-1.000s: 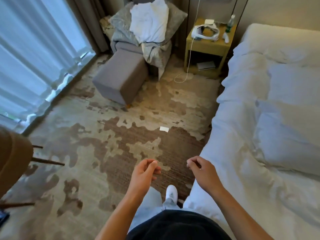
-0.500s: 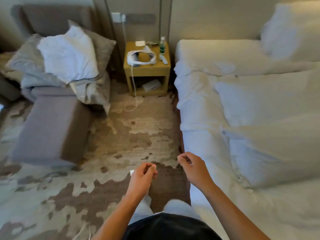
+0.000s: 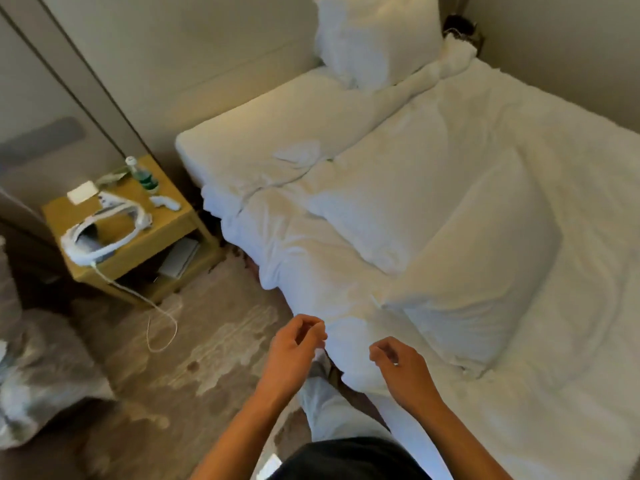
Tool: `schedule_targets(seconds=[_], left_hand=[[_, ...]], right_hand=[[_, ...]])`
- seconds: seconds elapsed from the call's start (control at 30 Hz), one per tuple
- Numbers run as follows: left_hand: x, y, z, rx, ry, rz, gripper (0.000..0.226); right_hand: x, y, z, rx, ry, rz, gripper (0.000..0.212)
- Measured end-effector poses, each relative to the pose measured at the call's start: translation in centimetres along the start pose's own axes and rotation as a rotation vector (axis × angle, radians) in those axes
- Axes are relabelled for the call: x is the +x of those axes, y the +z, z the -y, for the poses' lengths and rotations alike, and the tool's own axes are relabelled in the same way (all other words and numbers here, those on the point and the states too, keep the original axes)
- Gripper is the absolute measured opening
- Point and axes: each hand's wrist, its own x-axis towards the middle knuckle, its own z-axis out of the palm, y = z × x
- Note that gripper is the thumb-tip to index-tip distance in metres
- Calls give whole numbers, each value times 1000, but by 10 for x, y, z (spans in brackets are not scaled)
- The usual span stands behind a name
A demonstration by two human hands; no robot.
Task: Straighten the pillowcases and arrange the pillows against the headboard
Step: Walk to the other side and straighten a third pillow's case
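Observation:
Two white pillows lie flat on the white bed, well away from the headboard: a nearer pillow and a farther pillow that it partly overlaps. A third white pillow stands upright against the headboard at the far corner. My left hand hovers at the bed's near edge, fingers loosely curled and holding nothing. My right hand is over the rumpled duvet just short of the nearer pillow, fingers also curled and empty.
A yellow nightstand left of the bed carries a white headset, a bottle and a cable trailing onto the patterned carpet. Grey cushions sit at the far left. A wall runs along the bed's right side.
My view has swung right from the window and chair to the bed and pillows. Both hands stay raised in front of me, now over the bed's edge.

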Motion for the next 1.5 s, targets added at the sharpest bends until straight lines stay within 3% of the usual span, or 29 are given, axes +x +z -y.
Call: schedule_targets(seconds=[0.3,0.5,0.67,0.8,1.0,1.3,1.37,1.5], left_hand=[[160,-54,-63,109,-120,5,17],[269,-70,-87,176,-187,107,15],[399,-58,-114,297,-133,218,13],[502,-27,-138,423,-67,306,18],[629,32,-150,562,-79,334,43],[731,74,-97,685,-243,429,106],[736,80,-87,601,-251,405,102],[721,96,-85,442,-216,382,68]], right_hand=[[181,-14,103,122,39,-20,11],[285,-37,155,120,66,-111,12],[374,-54,174,29,179,-216,13],[432,-61,169,-118,343,-239,32],[491,-61,141,-279,502,-205,66],[528,-36,101,-339,502,-255,83],[526,-33,96,-352,471,-262,86],[513,-34,93,-352,415,-259,93]])
